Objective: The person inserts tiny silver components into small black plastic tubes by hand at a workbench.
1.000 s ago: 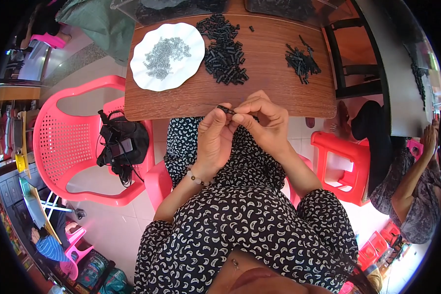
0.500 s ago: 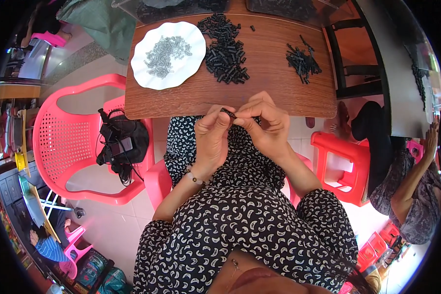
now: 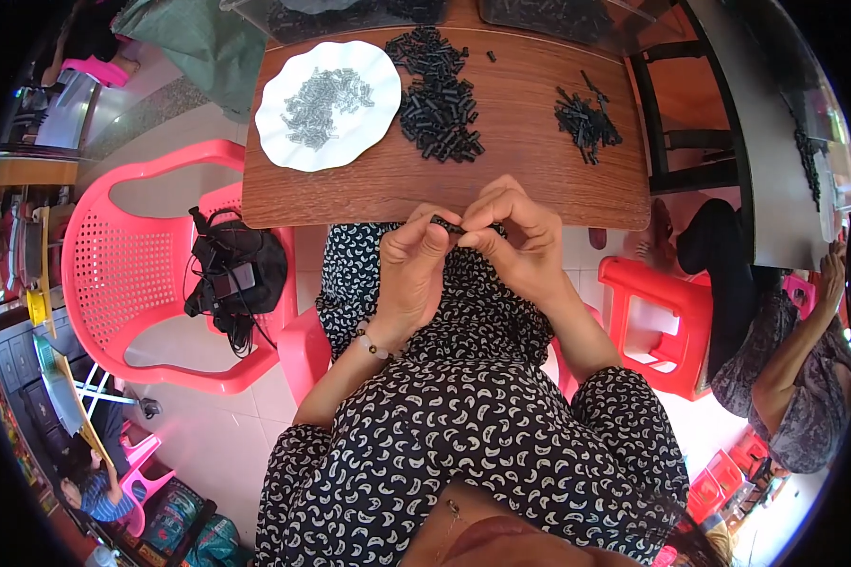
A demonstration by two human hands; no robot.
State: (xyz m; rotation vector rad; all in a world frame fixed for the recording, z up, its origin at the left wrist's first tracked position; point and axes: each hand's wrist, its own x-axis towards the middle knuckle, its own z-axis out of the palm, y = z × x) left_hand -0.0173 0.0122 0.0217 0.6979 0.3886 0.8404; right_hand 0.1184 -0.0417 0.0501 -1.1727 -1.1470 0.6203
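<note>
Over my lap, just off the table's near edge, my left hand (image 3: 414, 257) pinches a small black cylindrical part (image 3: 446, 225) between thumb and fingers. The fingertips of my right hand (image 3: 517, 236) are closed at the right end of the same part; anything smaller between them is hidden. On the table ahead lies a heap of short black plastic tubes (image 3: 442, 118). To its left, a white scalloped plate (image 3: 279, 151) bears a pile of small clear or silvery pieces (image 3: 320, 106), perhaps springs. Farther right is a smaller pile of thin black parts (image 3: 588, 123).
The brown wooden table (image 3: 520, 180) has bins (image 3: 558, 24) along its far edge. A pink chair (image 3: 132, 274) with a black bag (image 3: 241, 274) stands at left. To the right are a red stool (image 3: 657, 326) and another person's arm (image 3: 794, 350) by a grey table (image 3: 775, 142).
Both hands have stayed together at the black part, with slight shifts of the fingers. The view has moved a little; the piles look the same.
</note>
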